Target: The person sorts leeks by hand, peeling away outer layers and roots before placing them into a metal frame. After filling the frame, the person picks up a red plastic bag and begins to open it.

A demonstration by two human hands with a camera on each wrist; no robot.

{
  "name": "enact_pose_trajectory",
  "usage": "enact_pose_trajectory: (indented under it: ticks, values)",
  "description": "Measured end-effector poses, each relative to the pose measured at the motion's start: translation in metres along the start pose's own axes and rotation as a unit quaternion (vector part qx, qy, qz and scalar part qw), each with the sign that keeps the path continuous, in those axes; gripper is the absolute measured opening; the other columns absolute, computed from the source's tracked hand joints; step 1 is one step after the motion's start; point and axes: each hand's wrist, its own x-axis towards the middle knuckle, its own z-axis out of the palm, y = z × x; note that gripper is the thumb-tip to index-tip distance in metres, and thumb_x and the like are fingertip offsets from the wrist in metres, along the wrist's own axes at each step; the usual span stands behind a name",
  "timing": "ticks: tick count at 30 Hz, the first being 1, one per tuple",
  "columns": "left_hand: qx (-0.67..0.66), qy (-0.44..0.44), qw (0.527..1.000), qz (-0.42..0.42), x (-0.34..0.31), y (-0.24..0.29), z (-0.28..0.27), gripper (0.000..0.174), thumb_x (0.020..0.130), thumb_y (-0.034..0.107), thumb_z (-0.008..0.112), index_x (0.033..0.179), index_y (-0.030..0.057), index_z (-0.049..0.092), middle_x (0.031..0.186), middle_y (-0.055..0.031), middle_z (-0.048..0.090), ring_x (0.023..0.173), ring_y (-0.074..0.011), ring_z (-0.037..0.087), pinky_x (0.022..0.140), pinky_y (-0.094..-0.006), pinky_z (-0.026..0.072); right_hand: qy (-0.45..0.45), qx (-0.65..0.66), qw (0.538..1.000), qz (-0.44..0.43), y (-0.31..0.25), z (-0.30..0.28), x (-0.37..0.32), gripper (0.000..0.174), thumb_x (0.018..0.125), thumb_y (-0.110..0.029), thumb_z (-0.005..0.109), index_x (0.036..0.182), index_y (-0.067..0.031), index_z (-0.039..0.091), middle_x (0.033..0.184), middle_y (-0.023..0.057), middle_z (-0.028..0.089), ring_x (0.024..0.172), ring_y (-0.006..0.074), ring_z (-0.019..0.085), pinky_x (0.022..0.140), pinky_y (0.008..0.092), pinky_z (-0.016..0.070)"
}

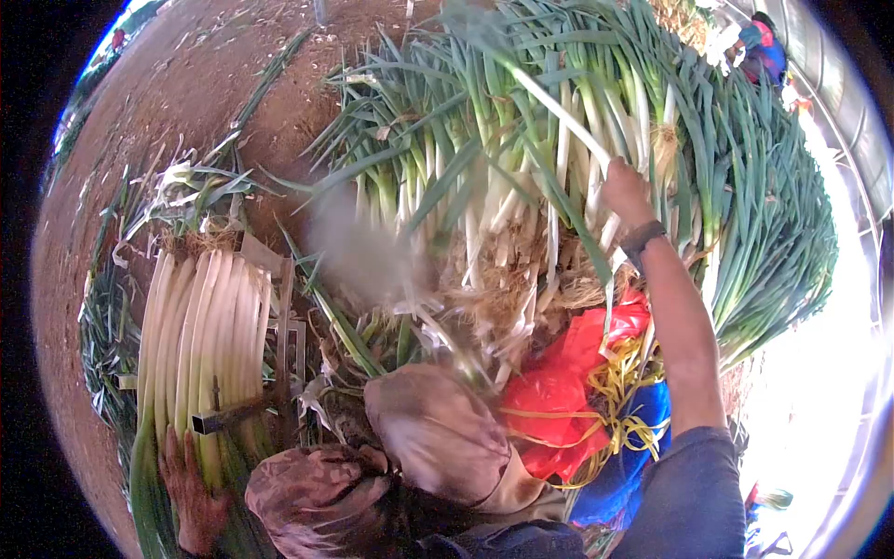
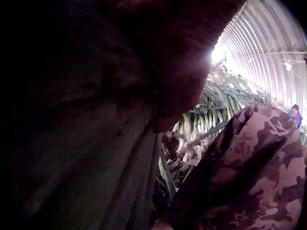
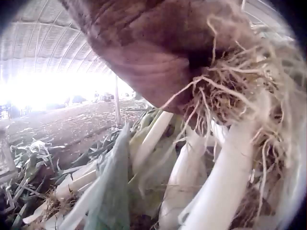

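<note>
My right hand point(image 1: 629, 191) grips the white lower end of a long green onion point(image 1: 562, 114), whose blurred green top points up and away over the pile point(image 1: 521, 196). In the right wrist view, that hand point(image 3: 153, 52) fills the top, with stringy roots point(image 3: 225, 88) beside its fingers and white stalks below. At the lower left, my left hand point(image 1: 191, 494) lies with extended fingers on the green part of a row of green onions point(image 1: 200, 326). These lie side by side in a metal frame point(image 1: 233, 415), roots at the far end. The left wrist view is mostly dark.
Camouflage-clad knees point(image 1: 438, 429) stand between the row and the pile. Red plastic point(image 1: 549, 410), yellow ties point(image 1: 624, 391) and blue material point(image 1: 643, 429) lie by the right arm. Loose leaves point(image 1: 186, 186) litter the bare soil point(image 1: 186, 84). Another person point(image 1: 764, 51) is far right.
</note>
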Motion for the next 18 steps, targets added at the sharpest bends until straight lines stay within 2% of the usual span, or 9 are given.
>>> enact_pose_trajectory:
  ticks: [4, 6, 7, 9, 10, 13, 15, 17, 18]
  values:
    - [0.016, -0.018, 1.0, -0.02, -0.001, 0.002, 0.002, 0.09, 0.072, 0.037, 0.061, 0.15, 0.0044, 0.028, 0.154, -0.0269, 0.023, 0.143, -0.0448, 0.022, 0.116, -0.0584, 0.0152, -0.007, 0.028, 0.999, -0.036, 0.009, 0.004, 0.003, 0.021, 0.082, -0.011, 0.062, 0.097, 0.0045, 0.063, 0.089, 0.0241, 0.069, 0.085, 0.0406, 0.069, 0.074, 0.049, 0.0565]
    - [0.024, 0.018, 1.0, 0.002, 0.001, 0.001, 0.007, 0.09, 0.073, 0.037, 0.061, 0.15, 0.0048, 0.028, 0.154, -0.0267, 0.024, 0.143, -0.045, 0.023, 0.115, -0.0577, 0.0164, -0.211, 0.107, 0.97, 0.049, 0.011, -0.024, 0.006, 0.03, 0.079, -0.02, 0.07, 0.097, 0.0033, 0.065, 0.078, 0.0176, 0.068, 0.08, 0.0276, 0.07, 0.074, 0.0377, 0.0558]
    - [0.024, 0.022, 0.999, 0.0, 0.0, 0.001, 0.004, 0.09, 0.073, 0.037, 0.061, 0.15, 0.0048, 0.028, 0.154, -0.0267, 0.024, 0.143, -0.045, 0.023, 0.115, -0.0577, 0.0164, -0.207, 0.109, 0.971, 0.048, 0.011, -0.035, 0.004, 0.03, 0.079, -0.02, 0.07, 0.097, 0.0033, 0.065, 0.078, 0.0176, 0.068, 0.08, 0.0276, 0.07, 0.074, 0.0377, 0.0558]
    - [-0.016, 0.011, 1.0, -0.002, 0.001, 0.003, -0.001, 0.091, 0.073, 0.037, 0.063, 0.15, 0.0047, 0.028, 0.154, -0.0265, 0.024, 0.143, -0.045, 0.023, 0.115, -0.0578, 0.0167, -0.319, 0.367, 0.872, 0.059, 0.015, -0.056, -0.01, 0.036, 0.075, -0.023, 0.075, 0.098, 0.0041, 0.066, 0.072, 0.0125, 0.067, 0.073, 0.0203, 0.068, 0.068, 0.0323, 0.054]
    - [-0.018, 0.013, 1.0, -0.001, 0.0, 0.004, 0.002, 0.091, 0.073, 0.037, 0.063, 0.15, 0.0047, 0.028, 0.154, -0.0265, 0.024, 0.143, -0.045, 0.023, 0.115, -0.0578, 0.0167, -0.34, 0.334, 0.876, 0.069, 0.006, -0.082, -0.021, 0.035, 0.075, -0.02, 0.076, 0.096, 0.0049, 0.067, 0.073, 0.0094, 0.068, 0.069, 0.0174, 0.066, 0.064, 0.0291, 0.0515]
    - [-0.005, 0.024, 1.0, 0.0, -0.002, 0.001, 0.005, 0.091, 0.073, 0.036, 0.063, 0.15, 0.0049, 0.028, 0.154, -0.0258, 0.025, 0.143, -0.0446, 0.024, 0.115, -0.0581, 0.0164, -0.273, 0.454, 0.848, 0.033, 0.03, -0.031, -0.042, 0.032, 0.075, -0.021, 0.072, 0.099, 0.0002, 0.065, 0.077, 0.0075, 0.064, 0.066, 0.0169, 0.057, 0.061, 0.03, 0.0446]
    - [-0.035, 0.017, 0.999, 0.0, -0.002, 0.0, 0.0, 0.091, 0.072, 0.033, 0.064, 0.15, 0.0046, 0.028, 0.155, -0.0249, 0.024, 0.143, -0.0434, 0.024, 0.116, -0.0569, 0.0165, -0.286, 0.45, 0.845, 0.038, 0.026, -0.021, -0.058, 0.034, 0.076, -0.02, 0.07, 0.102, 0.001, 0.064, 0.082, 0.0111, 0.066, 0.07, 0.0195, 0.06, 0.064, 0.0342, 0.0485]
    - [-0.016, 0.023, 1.0, -0.012, -0.002, -0.001, 0.005, 0.093, 0.07, 0.033, 0.065, 0.15, 0.0049, 0.028, 0.155, -0.0245, 0.025, 0.142, -0.043, 0.025, 0.116, -0.0562, 0.0168, -0.25, 0.239, 0.937, -0.038, 0.004, -0.022, -0.078, 0.034, 0.077, -0.021, 0.067, 0.103, 0.0016, 0.064, 0.088, 0.0145, 0.066, 0.074, 0.0229, 0.064, 0.07, 0.0382, 0.0523]
    - [0.001, 0.03, 0.999, -0.024, -0.003, 0.0, 0.009, 0.094, 0.068, 0.033, 0.066, 0.15, 0.0051, 0.029, 0.154, -0.0241, 0.026, 0.142, -0.0426, 0.025, 0.117, -0.0555, 0.0171, -0.271, 0.125, 0.952, -0.065, 0.01, -0.001, -0.078, 0.039, 0.08, -0.023, 0.065, 0.111, 0.0009, 0.061, 0.096, 0.0151, 0.066, 0.078, 0.0241, 0.066, 0.074, 0.0402, 0.0542]
